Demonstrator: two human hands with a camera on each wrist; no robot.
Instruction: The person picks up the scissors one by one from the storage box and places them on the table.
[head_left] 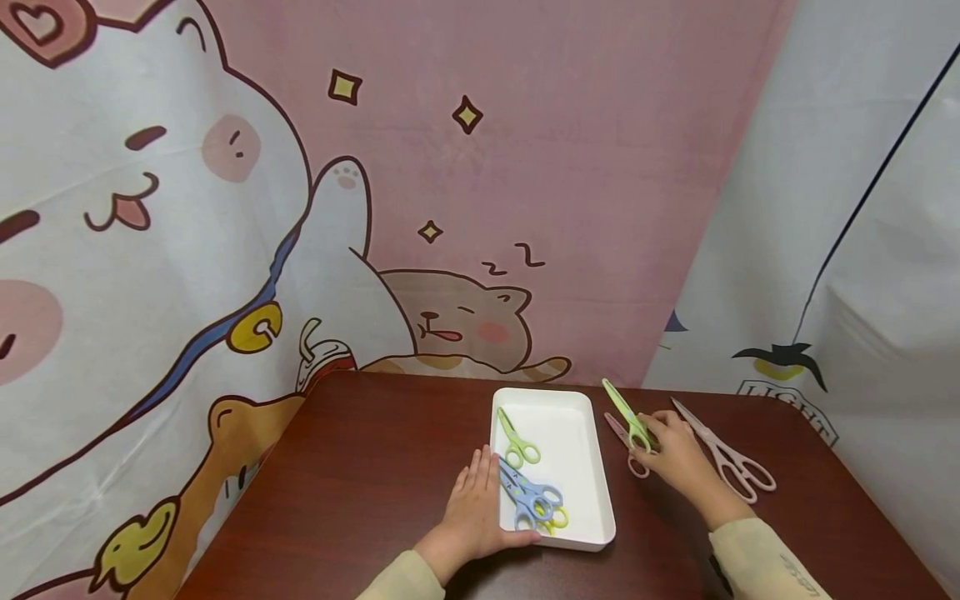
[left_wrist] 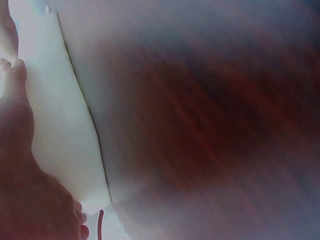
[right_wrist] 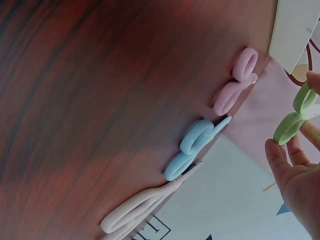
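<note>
My right hand [head_left: 677, 450] pinches a pair of light green scissors [head_left: 627, 412] by the handles, blades pointing away. In the right wrist view their two ring handles [right_wrist: 301, 117] show between thumb and fingers, raised above the table. My left hand [head_left: 472, 512] lies along the left side of a white tray [head_left: 573, 467], fingers straight and thumb across its near rim. Inside the tray are green scissors [head_left: 513, 435], blue scissors [head_left: 517, 483] and yellow handles [head_left: 561, 518] partly covered by the blue ones.
Pink scissors [right_wrist: 229, 95], blue scissors [right_wrist: 197, 137] and large pale pink scissors [head_left: 726, 457] lie on the brown table [head_left: 390, 467], right of the tray. My right hand hides the blue pair in the head view. A printed cloth [head_left: 585, 208] hangs behind the table.
</note>
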